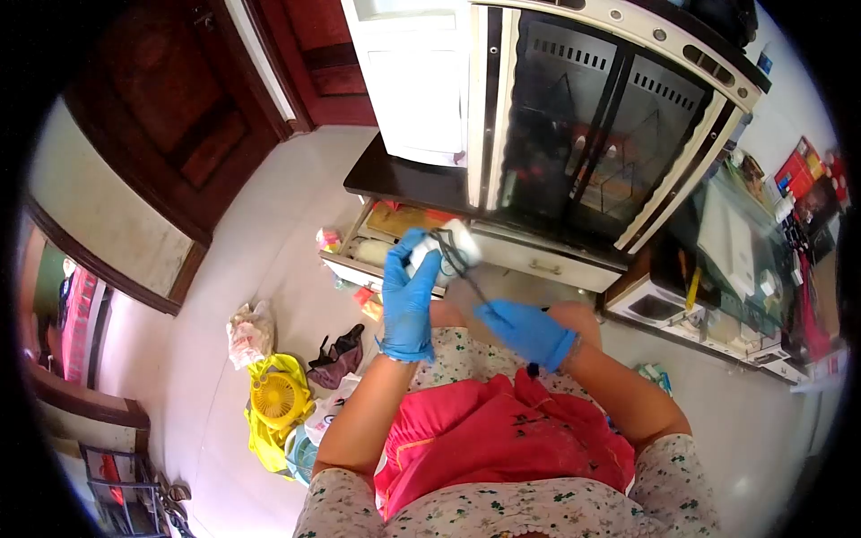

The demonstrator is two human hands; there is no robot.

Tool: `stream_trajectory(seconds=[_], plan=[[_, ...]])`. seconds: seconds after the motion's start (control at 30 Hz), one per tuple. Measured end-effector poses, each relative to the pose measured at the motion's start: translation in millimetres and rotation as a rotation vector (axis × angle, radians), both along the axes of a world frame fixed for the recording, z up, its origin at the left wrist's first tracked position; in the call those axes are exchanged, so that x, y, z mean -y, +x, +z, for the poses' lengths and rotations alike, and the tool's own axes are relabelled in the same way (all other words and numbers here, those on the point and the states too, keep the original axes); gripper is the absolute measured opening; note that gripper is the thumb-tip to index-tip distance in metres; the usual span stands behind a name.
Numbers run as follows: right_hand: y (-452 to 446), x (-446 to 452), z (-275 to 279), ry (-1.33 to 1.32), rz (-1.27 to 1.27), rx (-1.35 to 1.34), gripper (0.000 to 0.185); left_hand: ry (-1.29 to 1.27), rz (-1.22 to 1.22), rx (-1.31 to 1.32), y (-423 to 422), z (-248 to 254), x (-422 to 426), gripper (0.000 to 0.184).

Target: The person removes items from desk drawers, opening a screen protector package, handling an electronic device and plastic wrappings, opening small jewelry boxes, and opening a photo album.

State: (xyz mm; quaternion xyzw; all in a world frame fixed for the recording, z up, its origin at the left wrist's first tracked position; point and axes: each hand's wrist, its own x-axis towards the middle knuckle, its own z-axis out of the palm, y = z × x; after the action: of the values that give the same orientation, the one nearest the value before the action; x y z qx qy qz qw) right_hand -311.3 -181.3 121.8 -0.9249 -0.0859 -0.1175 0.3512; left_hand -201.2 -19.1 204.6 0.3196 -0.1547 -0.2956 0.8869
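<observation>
My left hand (409, 305), in a blue glove, is closed around a white device (464, 240) whose kind I cannot make out. A dark cord (453, 257) is looped around the device. Below and to the right, my right hand (527, 332), also gloved in blue, has its fingers pinched at the trailing length of the cord. Both hands are above my knees, in front of a pulled-out drawer (359, 273) with assorted items inside. Red cloth (502, 439) covers my lap.
A cabinet with dark glass doors (592, 125) stands ahead, above a shut drawer (547, 266). On the floor at left are a yellow fan (278, 399), a plastic bag (250, 334) and a dark garment (339, 360). A cluttered glass-topped table (708, 224) is at right.
</observation>
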Motion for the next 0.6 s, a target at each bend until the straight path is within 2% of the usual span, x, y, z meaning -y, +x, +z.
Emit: stream_trajectory(seconds=[0.07,0.1,0.13,0.17,0.2,0.23,0.27,0.3,0.37,0.4,0.43,0.47,0.5,0.53,0.57,0.6], plan=[[-14,-24,55,0.001,-0.089,-0.339,0.023,0.427,0.403,0.465,8,-7,-1,0.034],[-20,-26,77,0.004,-0.094,-0.336,0.023,0.55,0.559,0.784,19,-24,-5,0.038],[-23,-26,100,-0.155,-0.078,-0.351,0.025,0.549,0.554,0.789,16,-17,-7,0.038],[-25,-25,117,-0.312,-0.059,-0.37,0.029,0.612,0.441,1.094,10,-4,-11,0.041],[-23,-21,132,-0.307,-0.061,-0.376,0.029,0.668,0.314,1.393,4,1,-15,0.044],[-20,-15,144,-0.418,-0.025,-0.366,0.028,0.75,0.181,1.405,-4,-8,-17,0.049],[-16,-10,150,-0.529,0.01,-0.355,0.028,0.674,0.136,1.45,-9,-14,-18,0.049],[-14,-4,151,-0.528,0.011,-0.356,0.028,0.61,0.049,1.406,-11,-17,-19,0.049],[-14,14,153,-0.53,0.162,-0.133,0.023,0.544,-0.035,1.361,-14,-18,-22,0.049],[-12,24,153,-0.529,0.16,-0.133,0.023,0.52,-0.247,1.009,-15,-17,-24,0.047],[-9,34,149,-0.241,0.13,-0.193,0.021,0.484,-0.442,0.646,-16,-17,-25,0.045],[-7,38,142,0.049,0.099,-0.25,0.021,0.484,-0.445,0.64,-19,-16,-24,0.045],[-6,38,132,0.053,0.098,-0.256,0.021,0.358,-0.481,0.332,-24,-13,-21,0.044],[-5,35,119,0.363,0.069,-0.308,0.023,0.231,-0.506,0.023,-30,-11,-18,0.043],[-3,32,107,0.669,0.037,-0.35,0.026,0.201,-0.455,-0.024,-36,-10,-14,0.045],[-1,27,96,0.666,0.039,-0.347,0.026,0.199,-0.454,-0.02,-38,-13,-8,0.045]])
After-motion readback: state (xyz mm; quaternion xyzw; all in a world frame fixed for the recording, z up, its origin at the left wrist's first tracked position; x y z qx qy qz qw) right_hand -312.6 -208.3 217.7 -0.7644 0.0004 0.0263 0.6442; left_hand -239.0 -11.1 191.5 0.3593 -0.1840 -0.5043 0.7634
